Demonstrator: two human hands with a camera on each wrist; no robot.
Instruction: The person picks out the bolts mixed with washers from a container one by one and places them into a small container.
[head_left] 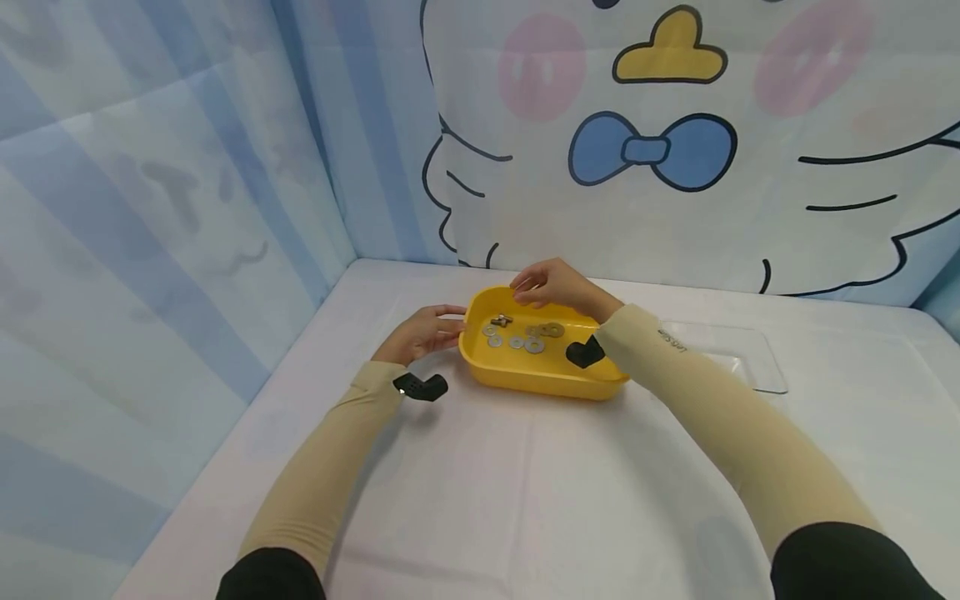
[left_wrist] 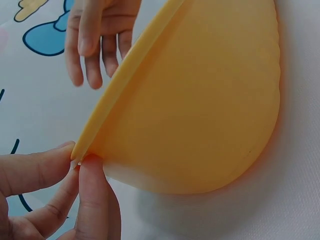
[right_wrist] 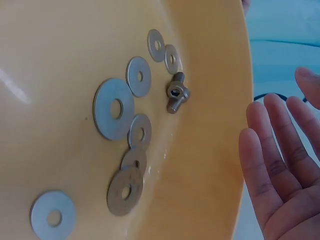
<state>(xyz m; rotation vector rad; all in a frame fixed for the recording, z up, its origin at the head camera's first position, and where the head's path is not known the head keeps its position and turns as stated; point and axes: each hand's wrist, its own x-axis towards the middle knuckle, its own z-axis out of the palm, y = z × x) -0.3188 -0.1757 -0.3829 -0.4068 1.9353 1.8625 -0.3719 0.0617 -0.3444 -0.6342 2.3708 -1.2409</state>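
yellow, round-cornered tray (head_left: pixel 540 380) holds metal washers (right_wrist: pixel 103 116); left hand (head_left: pixel 422 335) pinches left rim (left_wrist: pixel 94 126); right hand (head_left: pixel 558 283), far side, fingers released.

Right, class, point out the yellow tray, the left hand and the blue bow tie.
Yellow tray (left_wrist: pixel 210 100): left wrist view, on its outer wall.
Left hand (head_left: pixel 422 335): head view, between wrist and fingers.
Blue bow tie (head_left: pixel 645 150): head view, on its printed centre knot.

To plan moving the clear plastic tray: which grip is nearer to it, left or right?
Right. The right grip is by the far rim of the yellow basin, left of the clear plastic tray; the left grip pinches the basin's left end, farther away.
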